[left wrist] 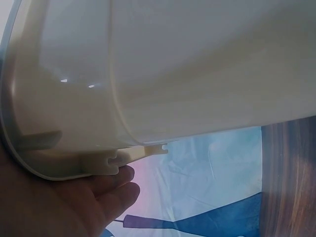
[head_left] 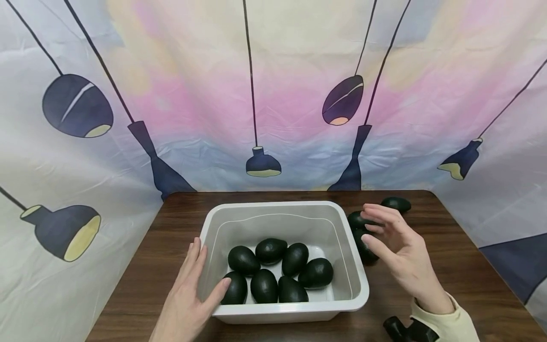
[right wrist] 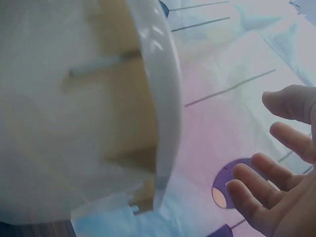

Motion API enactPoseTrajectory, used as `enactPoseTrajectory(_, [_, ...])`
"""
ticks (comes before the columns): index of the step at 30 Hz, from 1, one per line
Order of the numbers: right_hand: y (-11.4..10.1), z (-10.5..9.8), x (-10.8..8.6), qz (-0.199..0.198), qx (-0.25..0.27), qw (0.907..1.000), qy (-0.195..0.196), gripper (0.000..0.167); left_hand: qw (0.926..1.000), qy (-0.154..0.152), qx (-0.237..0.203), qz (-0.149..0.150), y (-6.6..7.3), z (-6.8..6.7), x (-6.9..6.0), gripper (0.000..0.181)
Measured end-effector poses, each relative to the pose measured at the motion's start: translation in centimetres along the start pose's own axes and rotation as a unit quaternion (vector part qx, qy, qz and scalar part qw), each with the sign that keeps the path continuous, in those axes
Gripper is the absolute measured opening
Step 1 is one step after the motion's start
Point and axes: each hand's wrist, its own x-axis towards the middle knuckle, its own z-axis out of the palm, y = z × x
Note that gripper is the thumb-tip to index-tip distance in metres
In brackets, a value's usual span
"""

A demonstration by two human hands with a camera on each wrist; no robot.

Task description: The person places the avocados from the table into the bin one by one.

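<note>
Several dark green avocados (head_left: 264,286) lie in a pale grey plastic bin (head_left: 273,311) on the table. My left hand (head_left: 186,292) rests at the bin's near left corner, fingers fairly straight along the side, thumb reaching over the rim; in the left wrist view its fingertips (left wrist: 121,197) show beside the rim. Right of the bin, my right hand (head_left: 403,254) is raised near more avocados (head_left: 365,249), partly hiding them. Its fingers are spread and loosely bent; the right wrist view shows the fingers (right wrist: 264,185) apart from the bin, holding nothing.
Another avocado (head_left: 396,204) lies at the far right of the brown wooden table (head_left: 179,223). Behind the table hangs a cloth (head_left: 295,61) printed with lamps. A black device (head_left: 412,330) is at the right sleeve.
</note>
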Motion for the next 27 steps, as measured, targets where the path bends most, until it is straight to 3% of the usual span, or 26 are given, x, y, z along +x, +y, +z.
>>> enactPoseTrajectory(4, [0.2, -1.0, -0.2, 0.037, -0.048, 0.9978, 0.026, 0.053, 1.0, 0.005, 0.004, 0.004, 0.0, 0.0, -0.1, 0.082])
enactPoseTrajectory(7, [1.0, -2.0, -0.4, 0.081, -0.123, 0.988, 0.047, 0.051, 0.9999, 0.009, 0.005, 0.008, 0.0, 0.1, -0.1, 0.082])
enactPoseTrajectory(12, [3.4, -3.4, -1.2, 0.163, -0.251, 0.9517, 0.069, 0.046, 0.9998, 0.012, 0.009, 0.01, -0.1, 0.2, -0.2, 0.081])
enactPoseTrajectory(17, [6.1, -4.2, -2.2, 0.244, -0.327, 0.9122, 0.036, 0.055, 0.9996, 0.019, 0.011, 0.016, -0.2, 0.2, -0.2, 0.08])
enactPoseTrajectory(23, [8.6, -4.5, -3.1, 0.308, -0.357, 0.8818, -0.017, 0.072, 0.9998, 0.016, 0.009, 0.011, -0.1, 0.2, -0.1, 0.08])
enactPoseTrajectory(27, [9.7, -4.5, -3.6, 0.329, -0.367, 0.8694, -0.036, 0.078, 1.0, 0.006, 0.005, 0.005, 0.0, 0.0, 0.0, 0.081])
